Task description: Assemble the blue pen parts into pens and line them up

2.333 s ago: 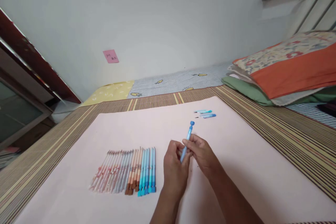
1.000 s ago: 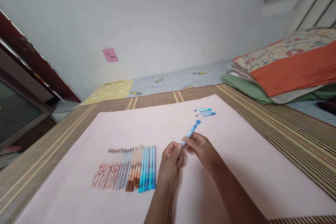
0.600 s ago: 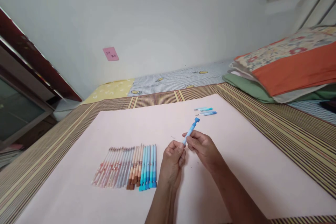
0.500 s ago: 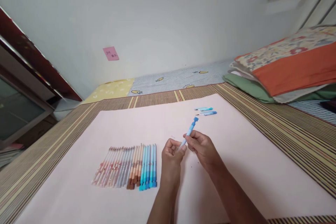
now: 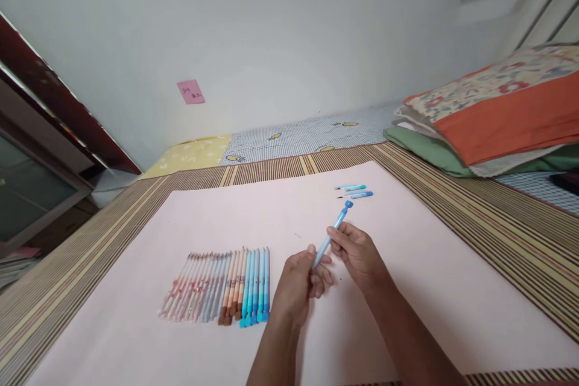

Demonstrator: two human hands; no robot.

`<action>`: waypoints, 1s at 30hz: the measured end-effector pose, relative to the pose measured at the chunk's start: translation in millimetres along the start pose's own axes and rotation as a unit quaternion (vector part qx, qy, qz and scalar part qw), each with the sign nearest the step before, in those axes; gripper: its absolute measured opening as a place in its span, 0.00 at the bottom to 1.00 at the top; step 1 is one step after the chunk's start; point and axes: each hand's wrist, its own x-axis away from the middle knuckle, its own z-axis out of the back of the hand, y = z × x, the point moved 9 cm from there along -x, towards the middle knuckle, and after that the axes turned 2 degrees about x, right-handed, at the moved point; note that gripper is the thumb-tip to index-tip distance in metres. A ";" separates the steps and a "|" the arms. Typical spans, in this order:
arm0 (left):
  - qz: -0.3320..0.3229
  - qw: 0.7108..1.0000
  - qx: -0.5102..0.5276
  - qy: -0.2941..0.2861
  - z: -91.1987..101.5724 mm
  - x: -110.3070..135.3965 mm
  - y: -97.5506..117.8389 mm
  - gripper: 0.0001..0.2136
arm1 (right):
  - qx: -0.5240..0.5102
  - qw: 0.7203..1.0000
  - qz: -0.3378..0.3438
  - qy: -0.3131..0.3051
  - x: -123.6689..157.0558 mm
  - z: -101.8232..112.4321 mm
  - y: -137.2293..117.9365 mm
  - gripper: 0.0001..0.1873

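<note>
A light blue pen (image 5: 335,232) with a darker blue shaped cap end is held at a slant above the pink sheet (image 5: 235,211). My right hand (image 5: 360,253) pinches it near its middle between thumb and fingers. At the pen's lower end, my left hand (image 5: 296,282) has its thumb against the barrel and its fingers curled beneath, which hides the tip. To the left lies a row of pens side by side: pinkish and greyish clear pens (image 5: 194,289), brown and peach pens (image 5: 234,283), and blue pens (image 5: 257,286).
Beyond my right hand lie several slim blue pen parts (image 5: 355,192), some with dark tips. Small dark specks dot the sheet. A striped mat (image 5: 434,205) surrounds it. Folded bedding with an orange pillow (image 5: 520,114) sits at the right, and a pink note (image 5: 190,91) is on the wall.
The pen and my right hand have shifted slightly right. My left hand has turned, its thumb now raised along the pen and its fingers extended underneath.
</note>
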 end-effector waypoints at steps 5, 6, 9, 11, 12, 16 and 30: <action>-0.091 0.994 -0.028 0.055 11.4 0.7 9.5 0.15 | -0.023 1.000 0.009 -0.003 1.4 -5.4 -1.6 0.20; -0.122 0.988 -0.053 0.083 15.3 3.4 14.6 0.14 | -0.029 1.000 0.010 -0.002 1.8 -7.3 -0.7 0.19; -0.224 0.954 -0.129 0.150 19.5 16.7 33.0 0.10 | -0.047 0.999 0.006 -0.002 2.8 -11.8 3.6 0.19; -0.260 0.938 -0.156 0.166 15.9 23.2 39.7 0.08 | -0.054 0.999 0.005 0.001 3.2 -12.1 5.7 0.20; -0.258 0.938 -0.161 0.168 13.7 23.6 39.4 0.08 | -0.052 0.999 0.000 0.002 3.3 -11.7 7.1 0.20; -0.129 0.977 -0.108 0.133 8.3 10.3 17.2 0.19 | -0.027 0.999 -0.023 -0.009 3.0 -10.2 11.1 0.21; -0.038 0.994 0.099 -0.002 0.5 -1.6 3.5 0.19 | 0.024 0.999 0.035 -0.031 3.9 -8.0 -13.8 0.16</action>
